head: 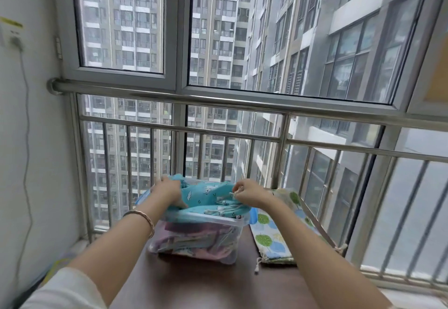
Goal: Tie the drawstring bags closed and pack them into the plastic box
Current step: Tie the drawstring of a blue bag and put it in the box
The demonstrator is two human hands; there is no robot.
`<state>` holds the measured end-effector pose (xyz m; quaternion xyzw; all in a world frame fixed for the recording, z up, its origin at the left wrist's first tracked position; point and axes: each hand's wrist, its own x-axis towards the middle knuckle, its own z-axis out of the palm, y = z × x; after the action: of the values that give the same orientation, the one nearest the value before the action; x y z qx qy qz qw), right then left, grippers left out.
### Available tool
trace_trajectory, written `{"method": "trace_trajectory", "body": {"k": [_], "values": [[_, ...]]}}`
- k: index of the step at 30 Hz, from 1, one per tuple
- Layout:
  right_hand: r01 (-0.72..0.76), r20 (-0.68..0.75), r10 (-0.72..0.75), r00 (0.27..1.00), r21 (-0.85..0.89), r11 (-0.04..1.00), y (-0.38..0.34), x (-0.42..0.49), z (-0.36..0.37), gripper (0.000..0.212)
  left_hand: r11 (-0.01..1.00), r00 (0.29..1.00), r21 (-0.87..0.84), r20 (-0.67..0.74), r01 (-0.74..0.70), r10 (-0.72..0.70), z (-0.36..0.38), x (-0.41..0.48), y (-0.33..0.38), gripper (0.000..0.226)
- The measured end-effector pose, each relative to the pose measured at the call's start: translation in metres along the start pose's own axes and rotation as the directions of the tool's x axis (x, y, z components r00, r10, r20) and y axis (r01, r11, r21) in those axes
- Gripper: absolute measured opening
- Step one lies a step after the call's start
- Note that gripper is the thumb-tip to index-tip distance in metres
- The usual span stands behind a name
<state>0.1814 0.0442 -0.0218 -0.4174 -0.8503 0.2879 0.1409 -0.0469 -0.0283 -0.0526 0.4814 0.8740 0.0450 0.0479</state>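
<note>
- Currently, the turquoise drawstring bag (pixel 208 199) lies atop the plastic box (pixel 194 238).
- Left hand (pixel 167 191) grips its fabric at 9 o'clock, fingers curled.
- Right hand (pixel 247 193) pinches its cord (pixel 234 193) at 3 o'clock.
- Leaf-print bag (pixel 274 226) lies at the box's 3 o'clock.

Soft daylight thru window (pixel 278 42); no hard shadows; slight motion blur; wide-angle bending at edges.

A dark brown tabletop (pixel 206 284) carries a clear plastic box (pixel 213 219), which stands towards its far end. Just right of the box a leaf-print bag (pixel 274 233) lies flat, along the tabletop's right edge. Its pale cord (pixel 257 264) trails onto the bare wood by the box's near right corner.
</note>
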Motion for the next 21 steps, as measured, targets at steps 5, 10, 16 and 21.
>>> {"method": "trace_trajectory", "body": {"k": [5,10,16,21], "values": [[0.09,0.043,-0.081,0.996,-0.636,0.766,-0.011,0.004,0.011,0.026,0.975,0.997,0.211,-0.031,-0.064,0.073,0.001,-0.008,0.008,0.088],[0.128,0.126,-0.054,0.991,-0.716,0.686,-0.037,0.008,0.031,0.025,0.963,0.963,0.217,0.247,-0.161,0.105,0.004,-0.006,0.015,0.069],[0.007,0.253,0.247,0.936,-0.712,0.702,-0.038,0.028,0.049,0.046,0.893,0.931,0.405,0.362,-0.195,0.039,0.003,-0.008,0.031,0.055],[-0.031,0.295,0.316,0.902,-0.685,0.728,-0.034,0.039,0.057,0.041,0.787,0.92,0.53,0.374,-0.317,0.118,0.004,-0.006,0.037,0.059]]}}
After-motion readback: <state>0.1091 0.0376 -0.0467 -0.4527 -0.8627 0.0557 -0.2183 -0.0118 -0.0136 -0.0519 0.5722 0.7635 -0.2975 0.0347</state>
